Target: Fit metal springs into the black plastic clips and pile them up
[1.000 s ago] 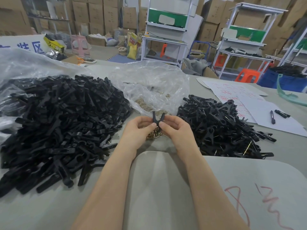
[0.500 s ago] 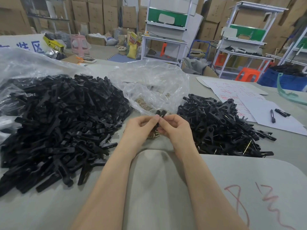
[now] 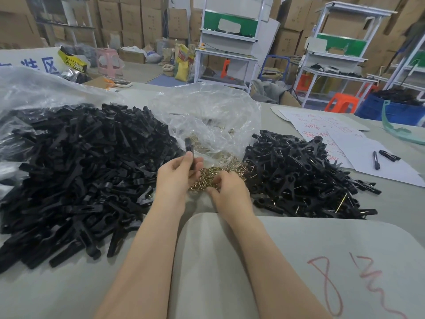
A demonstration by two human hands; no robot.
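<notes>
The left hand (image 3: pixel 177 178) pinches one black clip (image 3: pixel 189 147) between thumb and fingers, its free end standing up above the knuckles. Just right of that grip the right hand (image 3: pixel 228 188) lies knuckles-up on the heap of brass-coloured springs (image 3: pixel 208 177), fingers curled down into them; whether a spring is caught between the fingertips cannot be told. Behind both hands a clear plastic bag (image 3: pixel 213 116) gapes toward the person, its crumpled lip right behind the held clip. Left of the grip the big heap of loose clip parts (image 3: pixel 80 171) comes up to the left wrist; to the right the smaller pile of sprung clips (image 3: pixel 299 178) lies just beside the right hand, leaving a narrow gap between the heaps. Nearer the person, the rounded edge of a grey board (image 3: pixel 299 254) passes under the right forearm, and bare table (image 3: pixel 69 291) lies beside the left one. White paper sheets (image 3: pixel 358 157) with a pen (image 3: pixel 375 160) lie well to the right.
</notes>
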